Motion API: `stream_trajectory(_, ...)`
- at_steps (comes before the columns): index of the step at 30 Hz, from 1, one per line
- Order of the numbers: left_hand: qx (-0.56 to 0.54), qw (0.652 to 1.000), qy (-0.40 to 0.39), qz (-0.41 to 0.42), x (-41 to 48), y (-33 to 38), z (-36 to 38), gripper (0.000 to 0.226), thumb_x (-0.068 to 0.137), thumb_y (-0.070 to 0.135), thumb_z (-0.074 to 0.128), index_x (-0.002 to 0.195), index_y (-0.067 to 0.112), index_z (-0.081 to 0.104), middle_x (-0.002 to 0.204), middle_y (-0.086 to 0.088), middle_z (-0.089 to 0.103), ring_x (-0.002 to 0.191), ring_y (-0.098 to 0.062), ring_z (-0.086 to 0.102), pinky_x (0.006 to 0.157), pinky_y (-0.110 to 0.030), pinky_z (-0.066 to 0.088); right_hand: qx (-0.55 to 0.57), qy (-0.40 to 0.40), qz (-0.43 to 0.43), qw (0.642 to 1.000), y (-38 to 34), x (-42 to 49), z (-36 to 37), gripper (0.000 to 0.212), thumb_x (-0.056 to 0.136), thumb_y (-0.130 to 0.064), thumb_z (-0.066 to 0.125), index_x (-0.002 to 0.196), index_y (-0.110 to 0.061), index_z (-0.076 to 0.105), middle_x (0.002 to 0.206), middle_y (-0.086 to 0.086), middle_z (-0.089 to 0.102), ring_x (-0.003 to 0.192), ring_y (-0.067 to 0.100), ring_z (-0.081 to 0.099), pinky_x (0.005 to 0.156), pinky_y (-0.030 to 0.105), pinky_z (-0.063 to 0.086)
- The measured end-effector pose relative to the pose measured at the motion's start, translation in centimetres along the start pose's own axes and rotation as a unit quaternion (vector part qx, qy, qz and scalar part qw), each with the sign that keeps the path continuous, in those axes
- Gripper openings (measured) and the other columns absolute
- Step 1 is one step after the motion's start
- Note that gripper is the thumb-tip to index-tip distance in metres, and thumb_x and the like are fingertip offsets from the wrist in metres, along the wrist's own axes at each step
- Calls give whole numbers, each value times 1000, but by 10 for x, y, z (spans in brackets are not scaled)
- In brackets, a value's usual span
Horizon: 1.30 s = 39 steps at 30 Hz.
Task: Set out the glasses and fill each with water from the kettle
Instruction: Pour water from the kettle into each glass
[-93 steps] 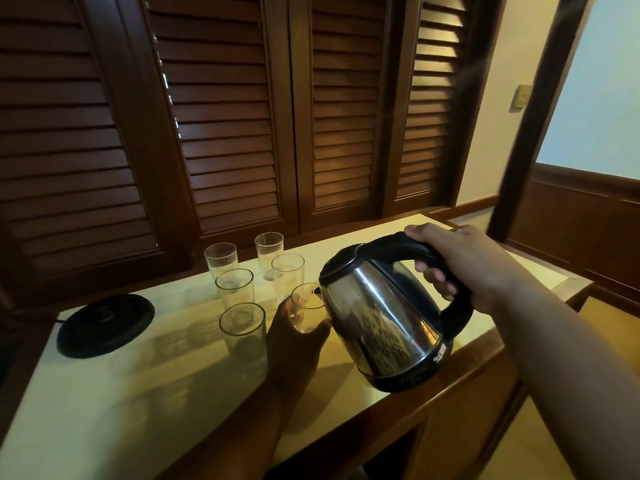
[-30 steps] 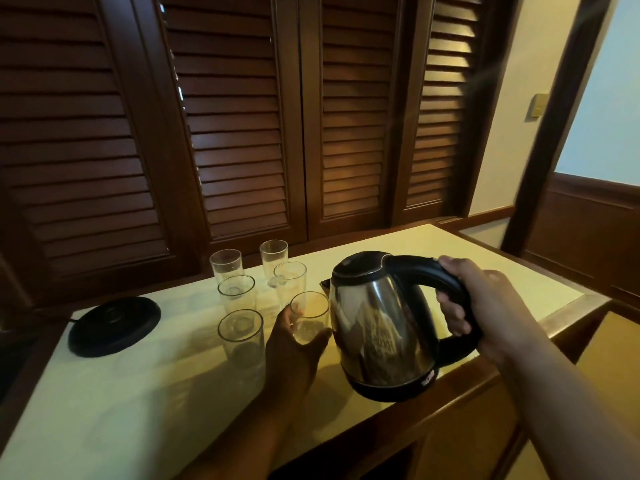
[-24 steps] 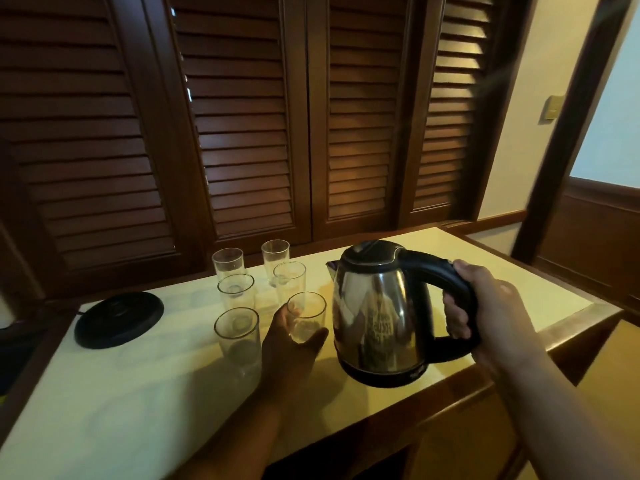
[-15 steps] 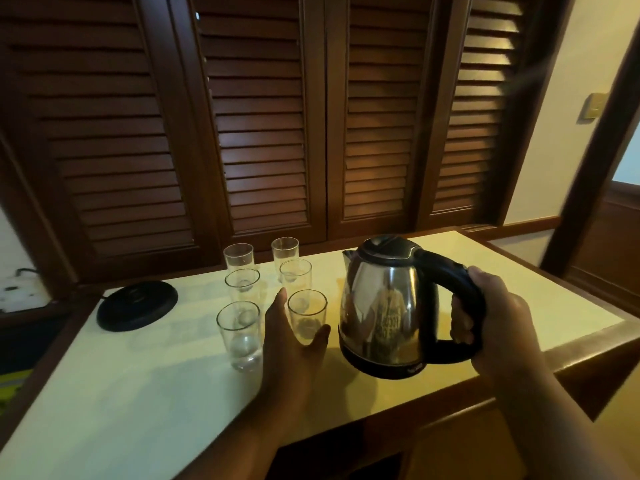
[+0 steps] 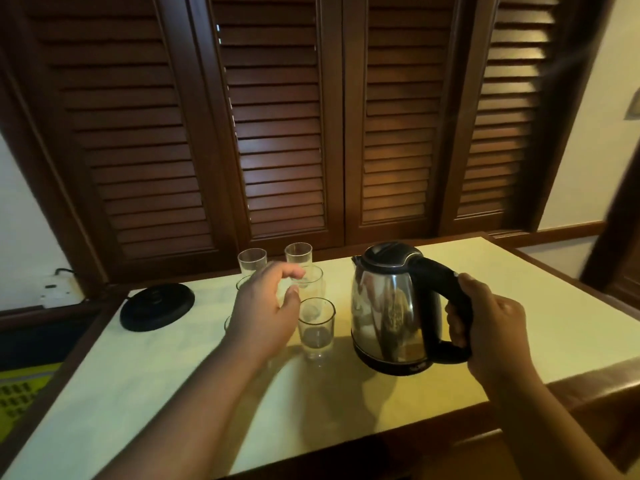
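Note:
Several clear glasses stand grouped on the cream table (image 5: 561, 323). The front right glass (image 5: 316, 329) is free, just left of the kettle. My left hand (image 5: 265, 308) hovers over the group with loosely curled fingers, holding nothing; its fingertips are near the middle right glass (image 5: 313, 284). It hides the two left glasses nearest me. Behind stand the back left glass (image 5: 252, 259) and the back right glass (image 5: 298, 253). My right hand (image 5: 488, 330) grips the black handle of the upright steel kettle (image 5: 388, 306), which sits at table level.
The kettle's round black base (image 5: 157, 306) lies at the table's left rear. Dark louvred shutters (image 5: 284, 133) close off the back. A wall socket (image 5: 52, 287) sits at far left. The table's wooden rim (image 5: 588, 386) runs along the right front.
My left hand has let go of the front right glass and risen over the group. The kettle has gone from tilted to upright and come down to the table, right of the glasses.

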<state>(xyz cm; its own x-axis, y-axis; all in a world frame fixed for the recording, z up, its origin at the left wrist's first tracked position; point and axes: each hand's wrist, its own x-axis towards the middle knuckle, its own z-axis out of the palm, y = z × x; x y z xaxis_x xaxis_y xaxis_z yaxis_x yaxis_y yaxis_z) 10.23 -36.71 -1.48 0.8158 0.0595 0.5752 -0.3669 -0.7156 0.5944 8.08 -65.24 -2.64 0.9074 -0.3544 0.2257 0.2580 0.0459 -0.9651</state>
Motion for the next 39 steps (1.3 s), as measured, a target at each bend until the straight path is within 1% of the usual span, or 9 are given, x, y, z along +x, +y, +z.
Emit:
stream_trajectory(5,69,975,-205,41,61,-27,-11,41,86,23,78,119,42,64,124,19,59,121,-7,56,97,-30,46,0,9,9,1000,2,14,15,50,104,-33,55,71,5,63,57,17,53,45,21,46,64,38,41)
stream_trajectory(9,172,944,-276,48,94,-38,3,73,75,32,88,139,37,54,141,16,49,130,-12,50,98,-24,37,-11,23,16,1000,3,25,26,49,103,-33,57,71,3,64,55,14,53,48,23,47,65,39,41)
stream_trajectory(14,227,895,-382,35,126,-64,29,102,68,42,92,153,34,36,160,5,36,142,-22,42,112,-36,41,-35,39,20,998,5,38,41,50,102,-33,58,69,3,65,52,12,54,51,28,48,67,42,42)
stream_trajectory(18,224,881,-416,28,140,-79,42,107,68,39,93,156,30,33,159,1,41,142,-24,43,111,-38,42,-34,55,39,997,5,44,51,47,102,-33,59,71,1,67,56,13,55,55,28,49,69,43,41)
stream_trajectory(24,173,870,-462,15,150,-94,53,105,68,34,95,154,31,34,135,4,57,112,-20,58,87,-28,48,-89,63,1,994,7,43,66,53,102,-38,56,68,0,68,53,8,58,55,26,55,67,38,47)
stream_trajectory(30,99,881,-464,0,153,-102,56,76,65,32,97,127,25,55,117,6,61,108,-21,63,96,-43,57,-114,66,-36,991,11,36,78,66,105,-42,51,56,1,59,50,13,55,54,25,56,77,42,48)
stream_trajectory(32,86,885,-458,14,152,-102,55,72,66,33,97,125,23,58,116,9,60,110,-17,61,97,-34,54,-110,68,-39,991,13,34,81,69,105,-43,51,56,5,57,52,18,54,51,21,56,79,43,47)
stream_trajectory(36,92,899,-427,31,152,-101,49,68,69,39,92,127,24,59,114,11,61,103,-7,59,77,-12,43,-90,60,-38,993,13,34,83,70,103,-49,50,60,7,59,53,19,53,53,26,53,82,48,45)
stream_trajectory(39,27,901,-432,-24,160,-100,46,64,67,28,96,119,21,59,113,9,65,105,-12,63,76,-19,51,-83,51,-47,994,8,38,80,70,97,-55,52,62,5,60,53,18,52,53,26,53,82,51,46)
